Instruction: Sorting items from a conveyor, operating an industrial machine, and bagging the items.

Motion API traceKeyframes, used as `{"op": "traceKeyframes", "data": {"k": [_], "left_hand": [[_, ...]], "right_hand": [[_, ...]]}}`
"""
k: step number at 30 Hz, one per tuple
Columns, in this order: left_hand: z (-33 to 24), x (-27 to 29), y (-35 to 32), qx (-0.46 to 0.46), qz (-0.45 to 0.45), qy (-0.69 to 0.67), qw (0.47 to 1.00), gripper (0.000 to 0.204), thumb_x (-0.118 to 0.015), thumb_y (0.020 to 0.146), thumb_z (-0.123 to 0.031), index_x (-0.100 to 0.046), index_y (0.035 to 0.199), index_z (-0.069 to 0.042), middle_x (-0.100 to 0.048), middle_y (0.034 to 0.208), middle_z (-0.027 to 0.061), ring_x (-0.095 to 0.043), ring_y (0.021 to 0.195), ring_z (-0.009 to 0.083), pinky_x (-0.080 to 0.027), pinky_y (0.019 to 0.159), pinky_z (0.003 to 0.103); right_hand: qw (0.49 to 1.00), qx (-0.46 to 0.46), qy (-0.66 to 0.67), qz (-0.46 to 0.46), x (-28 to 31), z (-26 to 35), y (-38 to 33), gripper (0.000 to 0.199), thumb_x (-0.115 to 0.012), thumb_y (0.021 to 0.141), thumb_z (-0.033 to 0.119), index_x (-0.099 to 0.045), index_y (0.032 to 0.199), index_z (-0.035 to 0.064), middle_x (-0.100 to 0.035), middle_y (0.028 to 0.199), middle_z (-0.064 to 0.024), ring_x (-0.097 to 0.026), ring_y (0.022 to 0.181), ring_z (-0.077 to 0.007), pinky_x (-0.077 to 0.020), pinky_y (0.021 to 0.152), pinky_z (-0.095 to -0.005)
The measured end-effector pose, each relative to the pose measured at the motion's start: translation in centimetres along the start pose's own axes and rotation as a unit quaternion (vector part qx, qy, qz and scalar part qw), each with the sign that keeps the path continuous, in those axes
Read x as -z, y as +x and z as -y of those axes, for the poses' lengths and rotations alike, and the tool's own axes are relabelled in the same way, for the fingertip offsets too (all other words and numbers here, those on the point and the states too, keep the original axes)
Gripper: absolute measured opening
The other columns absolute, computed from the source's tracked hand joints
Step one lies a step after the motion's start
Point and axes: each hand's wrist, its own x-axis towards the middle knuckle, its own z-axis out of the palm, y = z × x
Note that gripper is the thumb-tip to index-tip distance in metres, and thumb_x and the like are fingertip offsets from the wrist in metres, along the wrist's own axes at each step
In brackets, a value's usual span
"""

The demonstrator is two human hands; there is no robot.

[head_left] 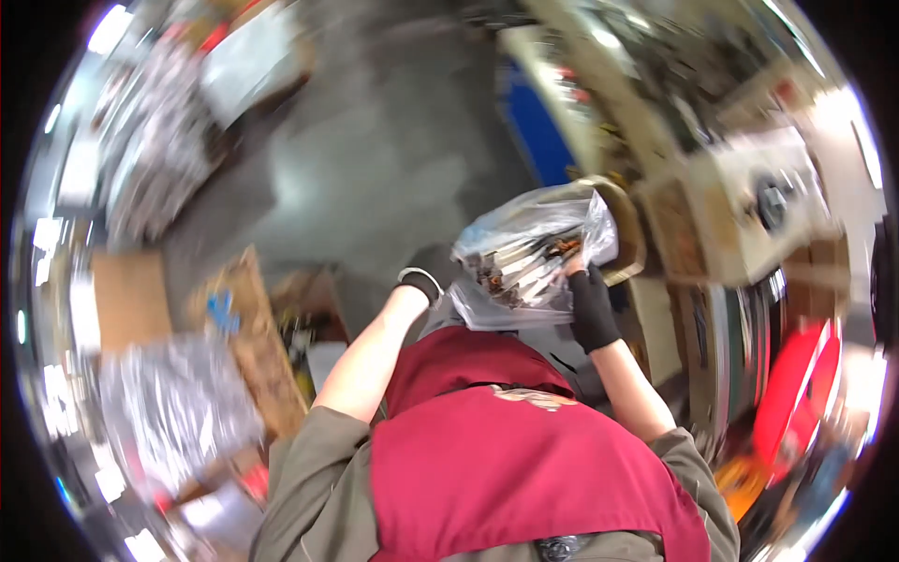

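Seen from the head camera, which is blurred by motion, both gloved hands meet on a clear plastic bag [529, 258] held out in front of the red apron [524, 468], a little right of the picture's middle. The left hand [429, 272], in a black glove, sits at about 9 o'clock from the bag, its fingers curled against the bag's lower left edge; they look closed on the plastic, though the blur and the bag itself hide the fingertips. The right hand [592, 304], also in a black glove, comes up at about 4 o'clock from the bag's middle, fingers pointing to 12 o'clock and pinched on the bag's right side, near its bunched mouth. Inside the bag lie several long, pale metal pieces [520, 267], packed side by side; their long axis runs from about 8 o'clock up to 2 o'clock, so one end points toward the left hand and the other toward the right fingertips. Some orange-brown bits show among them, too smeared to name. Both hands touch the bag, and the right one looks nearer to the upper ends of the pieces and to the opening. Just behind the bag at 2 o'clock stands a round tan container [626, 234], its rim near the bag's top corner; whether they touch cannot be told. Farther off, a blue panel [534, 122] stands at 12 o'clock, and a cardboard box [253, 347] rests on the grey floor [375, 159] at 9 o'clock.
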Motion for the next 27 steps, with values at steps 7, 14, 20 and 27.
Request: {"op": "traceKeyframes", "data": {"k": [7, 14, 20, 27], "left_hand": [[11.0, 1.2, -25.3, 0.194, -0.235, -0.120, 0.945, 0.030, -0.055, 0.081, -0.027, -0.062, 0.097, -0.003, -0.062, 0.089, 0.0237, -0.060, 0.082, 0.0411, -0.047, 0.073, 0.046], [17.3, 2.9, -45.4, 0.366, -0.515, -0.270, 0.726, 0.037, -0.058, 0.083, -0.035, -0.060, 0.072, 0.000, -0.056, 0.059, 0.0153, -0.054, 0.055, 0.0287, -0.041, 0.055, 0.036], [31.4, -2.0, -54.4, 0.405, -0.485, -0.114, 0.767, 0.037, -0.053, 0.084, -0.035, -0.063, 0.076, 0.000, -0.061, 0.068, 0.0199, -0.059, 0.066, 0.0371, -0.045, 0.064, 0.044], [33.7, 2.5, -58.1, 0.430, -0.506, -0.204, 0.719, 0.028, -0.057, 0.081, -0.029, -0.060, 0.083, -0.001, -0.059, 0.078, 0.0213, -0.058, 0.075, 0.0382, -0.044, 0.067, 0.045]], "right_hand": [[0.912, -0.119, -0.014, 0.393, -17.0, 4.8, -7.7, 0.032, -0.047, 0.093, 0.037, -0.055, 0.087, 0.0073, -0.053, 0.074, 0.0008, -0.048, 0.063, -0.0065, -0.0392, 0.055, -0.0220], [0.777, 0.083, -0.157, 0.603, -36.7, 4.0, -11.7, 0.033, -0.046, 0.094, 0.037, -0.048, 0.077, 0.0080, -0.039, 0.068, 0.0054, -0.039, 0.063, -0.0055, -0.0340, 0.054, -0.0242], [0.704, 0.157, -0.260, 0.642, -56.3, -3.6, -13.7, 0.035, -0.046, 0.094, 0.032, -0.058, 0.096, -0.0009, -0.054, 0.075, 0.0005, -0.047, 0.068, -0.0079, -0.0399, 0.061, -0.0254], [0.472, 0.072, -0.383, 0.791, -67.3, -2.3, -22.1, 0.031, -0.052, 0.090, 0.030, -0.058, 0.104, 0.0026, -0.059, 0.087, -0.0012, -0.055, 0.080, -0.0100, -0.0477, 0.069, -0.0256]]}}
